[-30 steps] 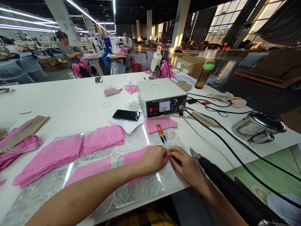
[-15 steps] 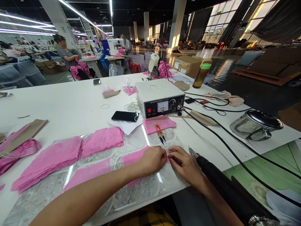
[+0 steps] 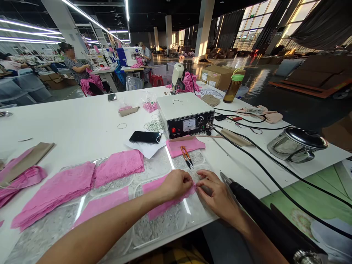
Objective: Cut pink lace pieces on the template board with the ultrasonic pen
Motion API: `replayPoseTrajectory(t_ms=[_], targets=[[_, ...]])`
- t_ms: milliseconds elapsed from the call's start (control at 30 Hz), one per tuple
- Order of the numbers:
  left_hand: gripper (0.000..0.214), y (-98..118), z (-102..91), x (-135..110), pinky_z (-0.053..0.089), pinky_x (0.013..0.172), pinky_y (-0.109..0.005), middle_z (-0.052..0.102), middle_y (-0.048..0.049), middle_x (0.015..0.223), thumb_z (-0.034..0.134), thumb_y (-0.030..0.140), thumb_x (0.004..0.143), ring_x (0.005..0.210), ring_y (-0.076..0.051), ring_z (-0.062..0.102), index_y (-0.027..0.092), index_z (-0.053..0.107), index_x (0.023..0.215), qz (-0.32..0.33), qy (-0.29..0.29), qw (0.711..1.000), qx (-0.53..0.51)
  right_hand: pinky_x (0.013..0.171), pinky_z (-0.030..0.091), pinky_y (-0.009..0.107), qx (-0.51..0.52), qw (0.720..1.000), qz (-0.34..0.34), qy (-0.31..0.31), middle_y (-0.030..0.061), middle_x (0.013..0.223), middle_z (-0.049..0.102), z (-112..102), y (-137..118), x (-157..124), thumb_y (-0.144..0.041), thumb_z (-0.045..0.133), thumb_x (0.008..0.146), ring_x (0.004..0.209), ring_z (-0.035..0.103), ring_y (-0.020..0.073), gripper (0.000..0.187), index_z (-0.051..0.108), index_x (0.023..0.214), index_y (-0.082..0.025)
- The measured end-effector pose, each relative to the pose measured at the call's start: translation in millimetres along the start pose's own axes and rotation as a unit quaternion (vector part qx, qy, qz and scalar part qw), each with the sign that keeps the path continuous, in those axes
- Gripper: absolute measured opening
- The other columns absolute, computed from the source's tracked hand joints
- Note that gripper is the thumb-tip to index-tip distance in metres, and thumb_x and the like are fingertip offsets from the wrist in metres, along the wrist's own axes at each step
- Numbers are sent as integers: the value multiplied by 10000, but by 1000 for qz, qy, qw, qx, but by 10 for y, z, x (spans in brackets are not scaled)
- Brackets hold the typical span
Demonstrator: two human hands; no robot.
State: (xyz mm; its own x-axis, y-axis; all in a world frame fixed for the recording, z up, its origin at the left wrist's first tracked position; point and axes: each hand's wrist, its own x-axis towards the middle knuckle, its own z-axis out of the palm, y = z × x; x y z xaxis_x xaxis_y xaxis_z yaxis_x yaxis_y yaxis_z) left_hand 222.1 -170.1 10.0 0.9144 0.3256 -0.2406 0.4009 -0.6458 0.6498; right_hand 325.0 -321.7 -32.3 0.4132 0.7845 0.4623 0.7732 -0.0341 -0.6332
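Note:
A pink fabric piece [image 3: 159, 211] lies on the clear, patterned mat [image 3: 156, 230] before me, its right end between my hands. My left hand [image 3: 176, 185] is closed at the upper right edge of this piece, fingers curled over it. Thumb and forefinger of my right hand [image 3: 216, 196] pinch the right tip of the same fabric. Just above the hands rest thread snips [image 3: 186, 157] with orange handles, partly over a folded pink piece [image 3: 196, 145]. A pen-shaped black handpiece [image 3: 255, 205] with a metal tip lies right of my right hand.
Stacks of pink lace-edged fabric [image 3: 57, 194] lie to the left. Behind are a black phone [image 3: 145, 136], a white control box [image 3: 184, 106] and a pile of thin elastic loops [image 3: 153, 125]. Black cables [image 3: 255, 161] run right, past a lidded glass mug [image 3: 288, 148]. Other people work farther back.
More of the pink fabric shows below my left hand, stretching toward my right fingertips. Both hands stay close together at the fabric's end. The view has shifted slightly.

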Motion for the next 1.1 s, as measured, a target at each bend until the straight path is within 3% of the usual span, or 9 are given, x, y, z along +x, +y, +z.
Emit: replayPoseTrajectory(t_ms=[300, 833, 1100], targets=[[220, -78, -8, -5, 441, 605, -209, 683, -3, 699, 522, 181, 800, 668, -138, 589, 139, 736, 770, -2, -11, 997, -76, 979, 529, 436, -7, 1000, 6, 22, 98, 1168, 676, 82, 18, 44, -260, 647, 827, 1167, 588, 256, 136, 704, 705, -242], [211, -102, 23, -25, 437, 615, -216, 709, -8, 724, 552, 186, 817, 692, -150, 616, 146, 757, 788, -6, -1, 994, -110, 981, 520, 463, 11, 999, 43, 2, 91, 1164, 688, 111, 106, 31, -284, 609, 874, 1172, 595, 260, 190, 730, 730, -253], [165, -69, 51, -39, 441, 605, -235, 714, -21, 685, 607, 174, 761, 640, -161, 616, 149, 771, 761, -4, 7, 994, -105, 1010, 493, 465, 35, 997, 73, 1, 86, 1158, 699, 117, 66, 37, -325, 617, 863, 1192, 573, 266, 195, 735, 723, -258]])
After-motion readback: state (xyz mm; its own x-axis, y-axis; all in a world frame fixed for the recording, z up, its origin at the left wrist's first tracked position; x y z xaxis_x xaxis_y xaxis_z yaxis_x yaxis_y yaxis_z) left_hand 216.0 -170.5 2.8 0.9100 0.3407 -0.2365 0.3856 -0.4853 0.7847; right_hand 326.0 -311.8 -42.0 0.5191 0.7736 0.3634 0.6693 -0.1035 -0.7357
